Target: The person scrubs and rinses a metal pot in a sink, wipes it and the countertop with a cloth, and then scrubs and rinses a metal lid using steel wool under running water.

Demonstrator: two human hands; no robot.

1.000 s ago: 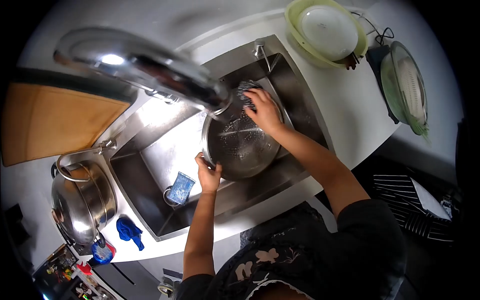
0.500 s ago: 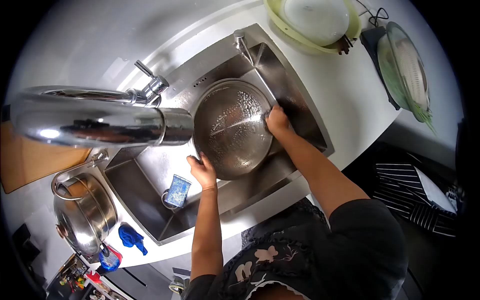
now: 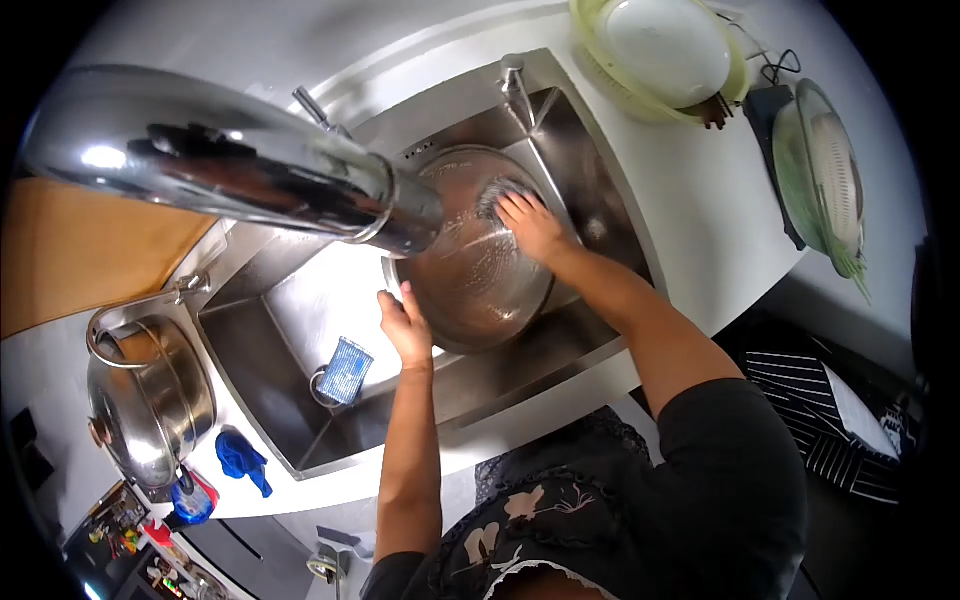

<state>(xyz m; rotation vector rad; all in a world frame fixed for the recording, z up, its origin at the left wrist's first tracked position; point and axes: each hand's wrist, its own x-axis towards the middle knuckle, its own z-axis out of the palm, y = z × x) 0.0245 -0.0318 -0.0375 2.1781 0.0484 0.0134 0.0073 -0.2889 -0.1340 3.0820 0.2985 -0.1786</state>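
A large round steel pan [image 3: 470, 290] with soapy streaks on its inner face leans in the steel sink [image 3: 235, 340]. At its left edge, my left hand [image 3: 407, 330] grips the rim with the thumb up; the other fingers are partly hidden. My right hand [image 3: 535, 225] presses a grey steel wool scrubber [image 3: 492, 197] against the inside near the upper right. A blue-and-white sponge [image 3: 345, 370] lies on the sink floor beside the drain, left of my left hand.
The big chrome faucet [image 3: 230, 165] looms over the sink and covers part of the pan. A lidded steel pot [image 3: 160, 400] and a blue cloth [image 3: 241, 462] sit left on the counter. Yellow-green basin [image 3: 600, 60] with a white bowl [image 3: 668, 50] stands at back right.
My right hand has moved from the pan's right rim onto its inner face, where the steel wool now shows. My left hand stays at the rim. The view has shifted, with the faucet appearing larger.
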